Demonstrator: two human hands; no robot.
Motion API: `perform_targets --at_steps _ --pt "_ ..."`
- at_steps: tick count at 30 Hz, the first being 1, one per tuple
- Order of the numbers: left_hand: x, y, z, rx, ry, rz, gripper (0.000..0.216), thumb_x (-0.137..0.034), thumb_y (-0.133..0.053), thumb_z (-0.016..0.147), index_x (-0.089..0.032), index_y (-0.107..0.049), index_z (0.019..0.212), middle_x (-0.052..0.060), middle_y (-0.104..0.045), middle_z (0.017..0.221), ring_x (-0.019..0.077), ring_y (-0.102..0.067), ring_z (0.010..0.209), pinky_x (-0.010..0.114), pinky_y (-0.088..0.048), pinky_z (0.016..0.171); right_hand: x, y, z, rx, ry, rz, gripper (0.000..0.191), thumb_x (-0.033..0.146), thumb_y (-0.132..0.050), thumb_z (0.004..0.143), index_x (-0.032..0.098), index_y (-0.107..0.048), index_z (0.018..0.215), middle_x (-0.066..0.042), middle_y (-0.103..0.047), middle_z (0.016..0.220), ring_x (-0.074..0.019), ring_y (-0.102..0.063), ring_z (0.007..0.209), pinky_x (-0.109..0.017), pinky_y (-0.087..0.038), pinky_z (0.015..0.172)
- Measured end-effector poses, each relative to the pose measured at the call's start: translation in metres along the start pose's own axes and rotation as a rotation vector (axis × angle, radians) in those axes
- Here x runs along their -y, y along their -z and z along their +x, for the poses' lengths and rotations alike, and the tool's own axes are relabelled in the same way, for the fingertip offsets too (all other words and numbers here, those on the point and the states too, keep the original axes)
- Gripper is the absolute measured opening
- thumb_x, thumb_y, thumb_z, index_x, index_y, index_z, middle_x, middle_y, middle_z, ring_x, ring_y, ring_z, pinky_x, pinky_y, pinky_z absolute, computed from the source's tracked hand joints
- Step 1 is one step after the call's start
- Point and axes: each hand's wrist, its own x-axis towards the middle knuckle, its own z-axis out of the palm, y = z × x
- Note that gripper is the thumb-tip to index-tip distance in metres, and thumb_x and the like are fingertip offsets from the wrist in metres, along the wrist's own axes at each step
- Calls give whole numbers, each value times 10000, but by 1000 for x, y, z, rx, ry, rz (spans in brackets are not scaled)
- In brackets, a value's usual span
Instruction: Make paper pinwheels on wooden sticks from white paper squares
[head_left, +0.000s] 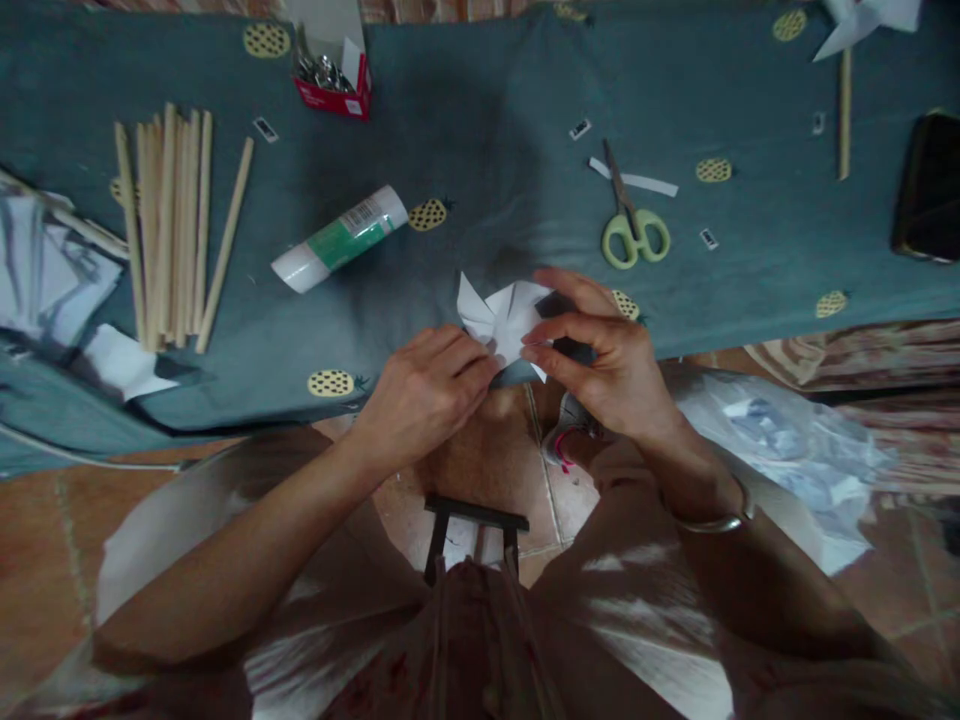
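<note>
A white folded paper pinwheel point(501, 318) sits at the near edge of a table covered in teal cloth point(480, 100). My left hand point(424, 392) pinches its lower left part with curled fingers. My right hand point(600, 355) grips its right side, with the thumb and fingers closed over the paper. Both hands meet at the table edge, above my lap.
Green-handled scissors point(632, 225) and a white paper strip point(637, 182) lie behind my right hand. A glue stick point(341, 238) lies to the left, beside several wooden sticks point(171, 225). A red box point(330, 70), a second pinwheel on a stick point(846, 60), a dark phone point(930, 185) and paper scraps point(52, 280) are also there.
</note>
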Motion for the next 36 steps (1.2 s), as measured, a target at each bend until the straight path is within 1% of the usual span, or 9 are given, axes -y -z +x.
perform_targets --at_steps 6,9,14,16,21,25,29,33,36 --pt "-1 -1 0 -10 -1 -9 156 -178 -528 955 -110 -667 978 84 -699 905 206 -620 829 342 -519 717 0 -7 0 -10 39 -41 93 281 -641 899 274 -733 907 -13 -619 1368 -281 -509 1339 -551 -388 1151" --pt "-1 -2 -1 -16 5 -29 151 -178 -529 956 -118 -663 989 86 -700 917 203 -627 843 340 -526 726 -1 -11 0 -19 62 -85 94 286 -634 901 267 -726 908 -18 -617 1372 -286 -518 1329 -552 -404 1140" --pt "-2 -4 -2 -30 7 -66 228 -126 -501 959 -117 -619 1154 84 -713 977 193 -638 895 334 -546 793 0 -15 -1 -54 56 -114 99 255 -626 898 282 -722 899 -14 -624 1357 -282 -508 1337 -546 -414 1144" --pt "-3 -4 -2 -25 -8 -85 251 -124 -497 961 -121 -606 1187 79 -712 990 193 -638 922 337 -552 817 1 -17 -1 -62 52 -132 108 261 -614 906 291 -718 904 -11 -622 1357 -280 -501 1344 -552 -423 1139" --pt "-3 -4 -1 -20 -10 -127 218 -141 -479 975 -133 -633 1129 74 -705 1028 196 -633 948 340 -562 833 2 -20 -2 -85 52 -192 78 278 -634 898 310 -703 879 -5 -631 1339 -268 -522 1328 -535 -459 1123" --pt "-3 -5 -1 -20 -3 -179 231 -131 -447 981 -117 -634 1116 95 -698 1028 199 -623 958 347 -565 830 1 -21 -2 -88 31 -164 72 286 -634 895 287 -706 891 -25 -635 1334 -284 -516 1332 -559 -441 1125" --pt "-4 -6 -1 -43 -5 -197 220 -125 -461 972 -101 -639 1099 103 -692 1019 200 -615 939 336 -565 812 0 -20 -2 -66 12 -132 81 288 -631 894 283 -705 928 -29 -622 1357 -283 -492 1350 -554 -407 1142" --pt "-4 -6 -1 -50 8 -216 215 -105 -474 960 -92 -639 1098 103 -691 1009 197 -612 928 332 -565 807 1 -20 -2 -85 32 -167 74 288 -639 886 263 -697 925 -53 -645 1321 -287 -525 1316 -538 -442 1108" --pt "-5 -6 -1 -48 23 -231 220 -102 -481 957 -99 -643 1105 104 -689 1008 194 -615 936 328 -561 805 2 -20 -3 -99 34 -177 75 287 -643 882 252 -690 928 -62 -653 1302 -295 -539 1302 -549 -443 1103"
